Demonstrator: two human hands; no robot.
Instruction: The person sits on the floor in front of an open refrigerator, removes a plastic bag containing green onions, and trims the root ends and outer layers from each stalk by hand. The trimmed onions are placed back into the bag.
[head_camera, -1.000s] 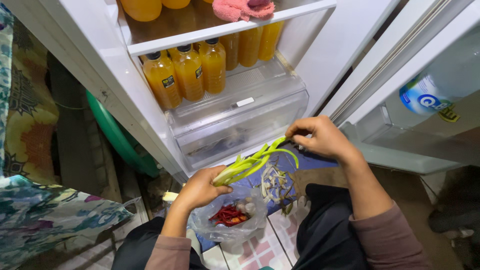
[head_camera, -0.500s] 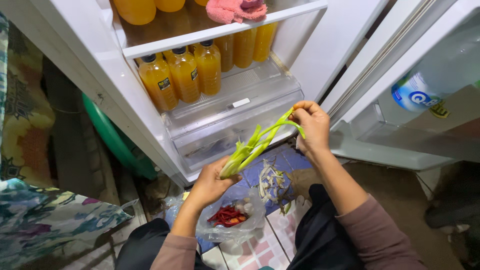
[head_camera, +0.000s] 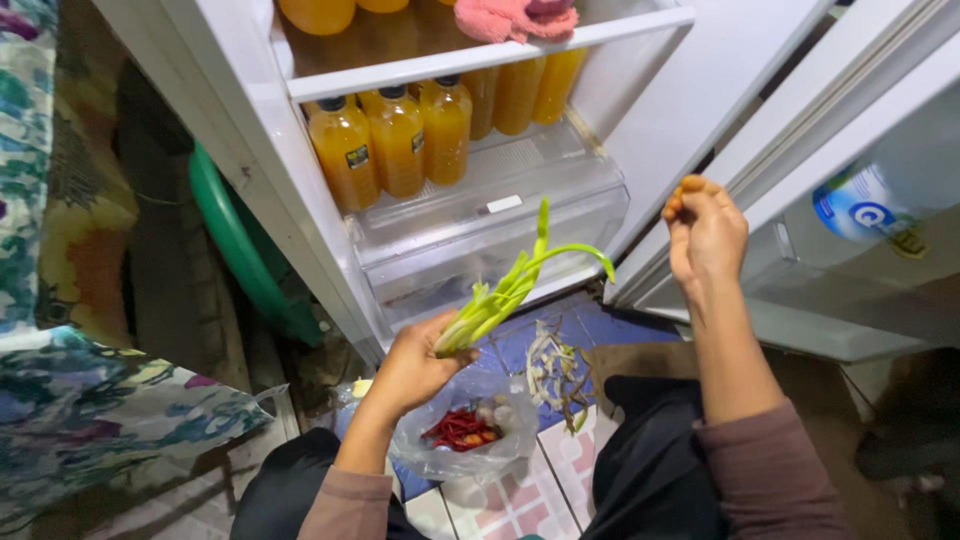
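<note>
My left hand grips a bunch of green onion stalks by the pale lower end, with the leaves pointing up toward the fridge drawer. Under that hand lies a clear plastic bag with red chillies inside, on the tiled floor. My right hand is raised in front of the open fridge door's edge, fingers curled together, holding nothing and apart from the stalks. A small heap of trimmed peelings lies on the floor between my knees.
Orange juice bottles stand on the glass shelf above the clear drawer. A pink cloth lies on the shelf above. The open door holds a bottle with a blue label. A green round basin leans left of the fridge, beside patterned fabric.
My right hand has let go of the onion leaves and moved right and up toward the door. My left hand still holds the stalks, lifted slightly.
</note>
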